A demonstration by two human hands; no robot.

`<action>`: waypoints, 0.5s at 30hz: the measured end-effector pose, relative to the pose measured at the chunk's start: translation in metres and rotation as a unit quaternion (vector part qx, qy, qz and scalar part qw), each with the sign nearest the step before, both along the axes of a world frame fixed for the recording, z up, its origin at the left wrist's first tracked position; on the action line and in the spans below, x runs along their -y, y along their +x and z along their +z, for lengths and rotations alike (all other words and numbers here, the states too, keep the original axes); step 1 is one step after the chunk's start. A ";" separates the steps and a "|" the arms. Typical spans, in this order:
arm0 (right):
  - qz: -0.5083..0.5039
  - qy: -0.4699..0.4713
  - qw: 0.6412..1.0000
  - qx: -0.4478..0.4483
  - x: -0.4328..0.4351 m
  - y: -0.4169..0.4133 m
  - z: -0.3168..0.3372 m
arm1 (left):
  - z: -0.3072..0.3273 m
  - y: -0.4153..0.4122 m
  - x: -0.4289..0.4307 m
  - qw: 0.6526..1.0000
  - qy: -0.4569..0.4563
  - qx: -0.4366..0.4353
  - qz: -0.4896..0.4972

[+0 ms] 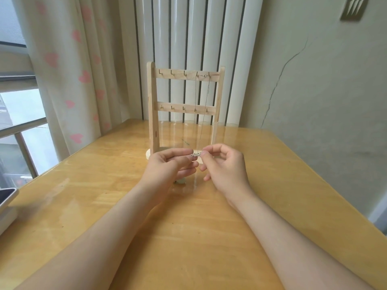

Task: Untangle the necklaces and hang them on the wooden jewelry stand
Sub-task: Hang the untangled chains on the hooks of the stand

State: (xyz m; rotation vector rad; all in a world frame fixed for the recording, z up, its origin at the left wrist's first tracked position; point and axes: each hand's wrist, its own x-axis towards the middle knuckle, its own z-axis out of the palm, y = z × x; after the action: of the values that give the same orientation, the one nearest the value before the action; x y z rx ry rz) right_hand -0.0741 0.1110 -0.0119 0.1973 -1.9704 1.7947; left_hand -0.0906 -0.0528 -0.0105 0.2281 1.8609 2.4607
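My left hand (pixel 169 164) and right hand (pixel 227 167) met just in front of the wooden jewelry stand (pixel 152 101), which stood near the far edge of the glossy yellow-wood tabletop (pixel 188 231). Thumb and fingers (pixel 180 152) of each hand were curled in a pinch on the glittering low end of a necklace (pixel 195 155). Its thin chain ran up to the two rightmost hooks (pixel 197 74) of the stand's upper bar. Behind the far edge rose a white ribbed radiator (pixel 199 34), with a pale curtain (pixel 69 70) of pink hearts and a window (pixel 16 114) to its left and a cracked wall (pixel 314 80) to its right.
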 end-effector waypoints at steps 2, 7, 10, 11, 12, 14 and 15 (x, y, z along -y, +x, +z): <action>0.000 -0.008 1.000 -0.004 -0.001 0.002 0.001 | 0.002 0.000 -0.001 0.999 0.034 0.017 -0.001; -0.007 0.052 0.998 -0.024 -0.004 0.000 0.000 | 0.005 0.000 -0.009 0.997 0.073 0.022 -0.017; -0.034 0.096 0.995 -0.024 -0.006 -0.002 -0.002 | 0.004 -0.001 -0.011 0.998 0.065 0.014 -0.015; -0.040 0.107 0.993 -0.023 -0.007 -0.002 -0.002 | 0.004 -0.001 -0.012 0.998 0.058 0.009 -0.011; -0.044 0.119 0.992 -0.021 -0.008 -0.002 -0.002 | 0.003 -0.001 -0.012 0.999 0.051 0.004 -0.007; -0.047 0.142 0.988 -0.023 -0.010 -0.001 -0.001 | 0.002 0.000 -0.013 0.999 0.040 -0.007 -0.002; -0.049 0.153 0.987 -0.026 -0.012 -0.001 -0.001 | 0.001 0.000 -0.013 0.999 0.033 -0.011 0.000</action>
State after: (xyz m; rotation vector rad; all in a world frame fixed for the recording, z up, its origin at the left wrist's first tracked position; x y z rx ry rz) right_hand -0.0751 0.1228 -0.0130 0.2383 -2.1698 1.4061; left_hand -0.0909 -0.0399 -0.0094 0.2578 1.7898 2.5319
